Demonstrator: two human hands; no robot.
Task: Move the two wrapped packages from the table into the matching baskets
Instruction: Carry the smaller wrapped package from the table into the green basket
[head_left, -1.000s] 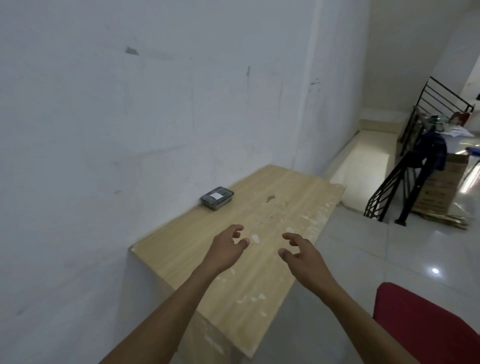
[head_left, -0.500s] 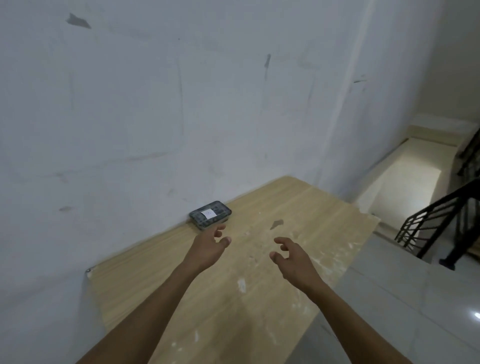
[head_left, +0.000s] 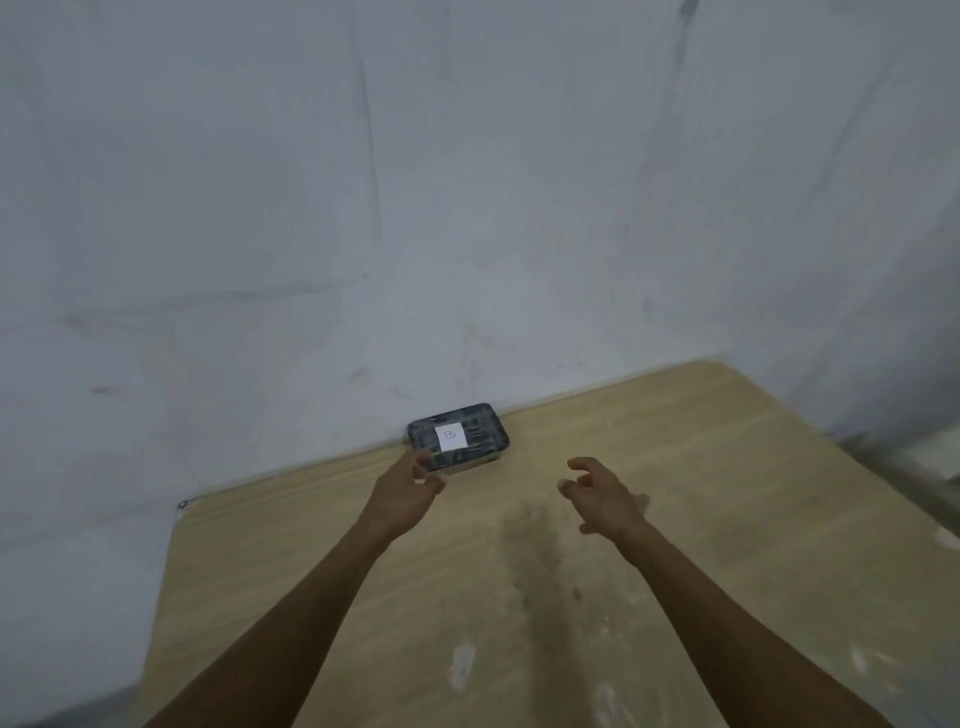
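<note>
One dark wrapped package (head_left: 470, 432) with a white label marked "B" lies flat on the wooden table (head_left: 701, 519), against the wall. My left hand (head_left: 410, 486) hovers at the package's near left corner, fingers apart and curled, holding nothing; whether it touches the wrapping I cannot tell. My right hand (head_left: 602, 493) is open too, a hand's width to the right of the package and nearer to me. No second package and no basket is in view.
A pale painted wall (head_left: 467, 208) rises directly behind the table. The tabletop carries white paint smears and a dusty patch near my forearms. The table's left end (head_left: 182, 504) shows, with dim floor below it.
The view has swung left and closer to the table; the stairs and railing have left the frame. Both hands have reached forward, the left now at the package's corner.
</note>
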